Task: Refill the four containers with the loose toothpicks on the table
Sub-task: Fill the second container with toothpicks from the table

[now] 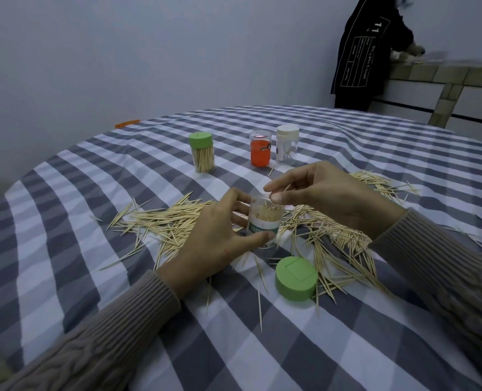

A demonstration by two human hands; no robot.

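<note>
My left hand (214, 238) grips a clear open container (264, 221) with a green label, partly filled with toothpicks, standing on the checked tablecloth (64, 249). Just above its mouth my right hand (319, 193) pinches a toothpick between thumb and fingers. Loose toothpicks (166, 221) lie scattered left of the container, and more toothpicks (338, 249) spread to its right. The container's green lid (296, 278) lies off, near the front. Farther back stand a full green-lidded container (202, 152), an orange container (260, 149) and a white-lidded container (287, 144) that holds only a few toothpicks.
Another person in a dark top (369, 52) stands at the back right beside a wooden frame (446, 77). A small orange object (127, 124) sits at the table's far edge. The grey wall runs behind the table.
</note>
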